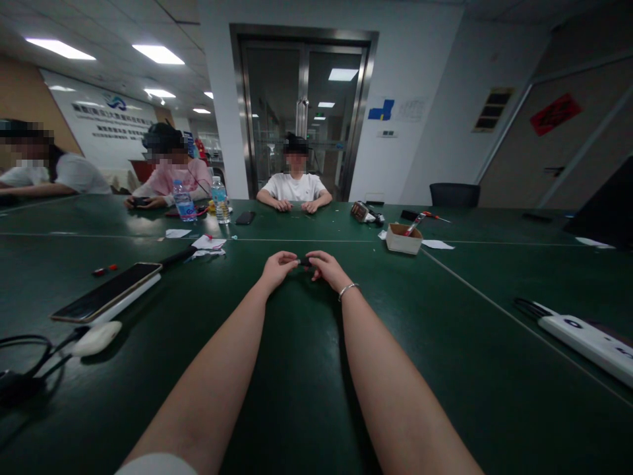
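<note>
Both arms reach forward over the dark green table [301, 382]. Between my fingertips is a small black object [304, 262], too small to name. My left hand [277, 269] pinches its left end with thumb and fingers. From the other side, my right hand [327, 269] grips the right end, a silver bracelet [348, 290] around that wrist. Fingers cover much of the object, and it sits close to the tabletop; whether it touches the surface I cannot tell.
Right of my hands stands a small open box [404, 239] with a tool in it. A power strip [588, 340] lies far right. On the left are a phone [111, 290], a white mouse-like device [97, 338], cables and water bottles [220, 200]. A person [295, 188] sits opposite.
</note>
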`<state>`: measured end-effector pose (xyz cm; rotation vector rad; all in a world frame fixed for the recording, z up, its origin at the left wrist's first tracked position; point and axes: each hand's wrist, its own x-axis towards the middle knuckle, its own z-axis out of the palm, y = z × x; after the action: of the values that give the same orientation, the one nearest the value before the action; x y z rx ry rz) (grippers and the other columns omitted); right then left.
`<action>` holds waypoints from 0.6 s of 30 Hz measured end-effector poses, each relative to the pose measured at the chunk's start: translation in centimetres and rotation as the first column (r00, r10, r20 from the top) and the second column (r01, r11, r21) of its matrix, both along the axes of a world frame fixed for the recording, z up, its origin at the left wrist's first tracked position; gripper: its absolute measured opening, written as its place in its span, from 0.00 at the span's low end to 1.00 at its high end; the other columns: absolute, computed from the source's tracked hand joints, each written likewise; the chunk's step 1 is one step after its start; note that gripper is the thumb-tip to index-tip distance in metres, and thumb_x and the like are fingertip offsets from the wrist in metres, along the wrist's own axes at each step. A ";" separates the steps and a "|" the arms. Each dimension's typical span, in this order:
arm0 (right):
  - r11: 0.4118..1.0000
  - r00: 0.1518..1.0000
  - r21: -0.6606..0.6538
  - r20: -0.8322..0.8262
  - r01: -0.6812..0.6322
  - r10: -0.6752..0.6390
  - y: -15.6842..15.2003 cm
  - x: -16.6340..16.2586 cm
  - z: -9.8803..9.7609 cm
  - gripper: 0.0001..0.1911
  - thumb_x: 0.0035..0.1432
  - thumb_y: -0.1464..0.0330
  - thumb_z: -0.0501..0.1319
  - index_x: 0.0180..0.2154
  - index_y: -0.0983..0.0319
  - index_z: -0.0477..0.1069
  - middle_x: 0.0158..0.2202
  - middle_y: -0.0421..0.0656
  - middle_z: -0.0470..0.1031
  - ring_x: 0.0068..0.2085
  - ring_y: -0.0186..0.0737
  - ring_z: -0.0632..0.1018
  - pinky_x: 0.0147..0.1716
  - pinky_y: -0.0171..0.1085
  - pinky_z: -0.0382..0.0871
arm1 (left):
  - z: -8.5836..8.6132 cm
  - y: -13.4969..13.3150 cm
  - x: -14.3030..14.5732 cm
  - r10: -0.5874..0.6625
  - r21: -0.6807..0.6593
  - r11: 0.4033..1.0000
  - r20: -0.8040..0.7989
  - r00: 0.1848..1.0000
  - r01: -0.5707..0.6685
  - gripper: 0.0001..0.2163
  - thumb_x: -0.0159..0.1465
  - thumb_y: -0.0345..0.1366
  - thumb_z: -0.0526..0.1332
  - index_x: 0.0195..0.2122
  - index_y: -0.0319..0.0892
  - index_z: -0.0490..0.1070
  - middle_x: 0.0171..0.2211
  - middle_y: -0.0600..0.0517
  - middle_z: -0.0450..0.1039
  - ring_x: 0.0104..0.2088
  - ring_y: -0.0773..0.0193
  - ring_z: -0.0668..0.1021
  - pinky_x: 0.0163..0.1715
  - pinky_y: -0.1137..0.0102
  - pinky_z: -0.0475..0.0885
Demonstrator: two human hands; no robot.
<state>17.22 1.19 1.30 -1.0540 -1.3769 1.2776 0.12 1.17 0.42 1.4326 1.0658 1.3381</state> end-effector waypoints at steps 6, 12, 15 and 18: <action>1.000 1.000 -0.006 -0.018 0.011 -0.011 0.0 0.0 -0.1 0.12 0.52 0.70 0.59 0.41 0.62 0.66 0.31 0.40 0.72 0.15 0.23 0.67 0.15 0.28 0.70 | -0.1 0.2 -0.1 0.006 -0.001 1.000 -0.011 1.000 -0.006 0.13 0.46 0.36 0.67 0.33 0.38 0.72 0.28 0.50 0.73 0.32 0.64 0.75 0.35 0.67 0.70; 1.000 0.999 -0.004 -0.044 0.021 -0.021 0.0 0.0 -0.1 0.18 0.50 0.73 0.59 0.45 0.58 0.63 0.34 0.38 0.70 0.15 0.23 0.68 0.16 0.29 0.71 | -0.1 0.2 0.0 0.005 -0.005 1.000 0.010 1.000 -0.005 0.13 0.46 0.35 0.67 0.32 0.38 0.71 0.27 0.51 0.72 0.30 0.66 0.74 0.33 0.69 0.69; 1.000 0.999 0.012 -0.030 0.015 -0.015 0.0 0.0 0.0 0.19 0.49 0.74 0.60 0.45 0.59 0.64 0.32 0.37 0.70 0.14 0.22 0.66 0.15 0.29 0.71 | -0.1 0.2 0.0 0.006 -0.006 1.000 0.014 1.000 -0.006 0.13 0.45 0.35 0.67 0.31 0.38 0.72 0.27 0.51 0.72 0.29 0.66 0.74 0.33 0.69 0.69; 0.999 0.998 0.008 -0.051 0.035 -0.035 0.0 0.0 0.0 0.25 0.47 0.75 0.61 0.48 0.57 0.61 0.33 0.36 0.70 0.16 0.23 0.69 0.16 0.30 0.72 | -0.1 0.2 0.0 0.013 -0.012 1.000 0.012 1.000 -0.013 0.13 0.45 0.35 0.67 0.31 0.38 0.72 0.27 0.51 0.72 0.30 0.66 0.74 0.33 0.69 0.69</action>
<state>17.22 1.17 1.26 -1.0286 -1.3193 1.2633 0.14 1.39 0.33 1.4098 1.0752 1.3454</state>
